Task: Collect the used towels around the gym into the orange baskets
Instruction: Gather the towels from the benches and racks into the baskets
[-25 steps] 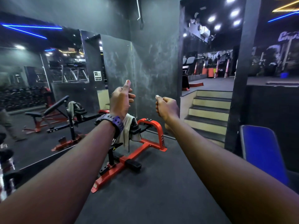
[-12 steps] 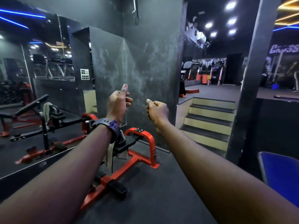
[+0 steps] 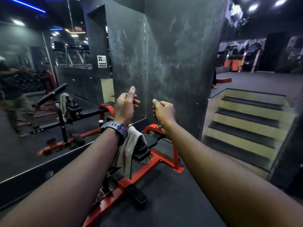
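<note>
The towel (image 3: 129, 151) now looms closer, draped over the red bench (image 3: 157, 159) just beneath the left hand (image 3: 124, 107) and right hand (image 3: 164, 112), both curled and holding nothing; approach step, so next reach down and grasp it

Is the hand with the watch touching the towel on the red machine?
Cannot tell. In the head view the left hand is raised with curled fingers holding nothing, but its wrist overlaps the towel draped on the red machine, hiding any gap.
</note>
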Motion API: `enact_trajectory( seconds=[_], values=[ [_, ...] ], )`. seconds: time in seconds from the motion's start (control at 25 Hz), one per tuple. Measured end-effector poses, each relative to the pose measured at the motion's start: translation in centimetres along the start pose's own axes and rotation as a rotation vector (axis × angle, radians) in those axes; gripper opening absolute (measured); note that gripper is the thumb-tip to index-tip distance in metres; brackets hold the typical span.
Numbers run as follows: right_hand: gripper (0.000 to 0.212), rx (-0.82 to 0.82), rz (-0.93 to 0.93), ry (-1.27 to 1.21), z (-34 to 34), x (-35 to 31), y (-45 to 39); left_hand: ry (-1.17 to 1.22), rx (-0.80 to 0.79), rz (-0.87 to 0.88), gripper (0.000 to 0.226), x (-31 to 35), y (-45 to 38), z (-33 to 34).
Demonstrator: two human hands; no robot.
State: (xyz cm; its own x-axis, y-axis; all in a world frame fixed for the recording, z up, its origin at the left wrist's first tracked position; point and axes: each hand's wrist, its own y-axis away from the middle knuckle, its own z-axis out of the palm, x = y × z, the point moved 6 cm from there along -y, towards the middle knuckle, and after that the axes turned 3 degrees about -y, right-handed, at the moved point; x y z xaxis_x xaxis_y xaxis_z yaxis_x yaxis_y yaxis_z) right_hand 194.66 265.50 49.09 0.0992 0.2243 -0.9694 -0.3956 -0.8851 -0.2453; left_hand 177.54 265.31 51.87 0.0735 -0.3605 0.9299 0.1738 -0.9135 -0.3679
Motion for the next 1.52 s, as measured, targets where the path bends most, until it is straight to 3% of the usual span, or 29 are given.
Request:
enact_trajectory(
  seconds=[0.36,0.8,1.04,1.28,1.52],
  values=[
    [0.044,-0.147,0.108,0.063,11.3,14.3,-17.9,0.047,0.174,-0.163,0.035,-15.7,-14.8,1.5],
    [0.046,-0.309,0.257,0.178,23.3,29.3,-34.2,-0.003,0.361,-0.329,0.035,-35.0,-29.8,2.9],
    [0.043,-0.443,0.305,0.251,29.8,36.0,-38.9,0.037,0.384,-0.424,0.034,-40.0,-35.8,3.7],
    [0.043,-0.619,0.345,0.323,34.6,41.9,-42.7,-0.08,0.535,-0.499,0.033,-44.7,-39.0,3.7],
    [0.042,-0.818,0.227,0.43,35.5,43.0,-43.1,-0.111,0.622,-0.539,0.036,-47.8,-40.0,5.1]
  ],
)
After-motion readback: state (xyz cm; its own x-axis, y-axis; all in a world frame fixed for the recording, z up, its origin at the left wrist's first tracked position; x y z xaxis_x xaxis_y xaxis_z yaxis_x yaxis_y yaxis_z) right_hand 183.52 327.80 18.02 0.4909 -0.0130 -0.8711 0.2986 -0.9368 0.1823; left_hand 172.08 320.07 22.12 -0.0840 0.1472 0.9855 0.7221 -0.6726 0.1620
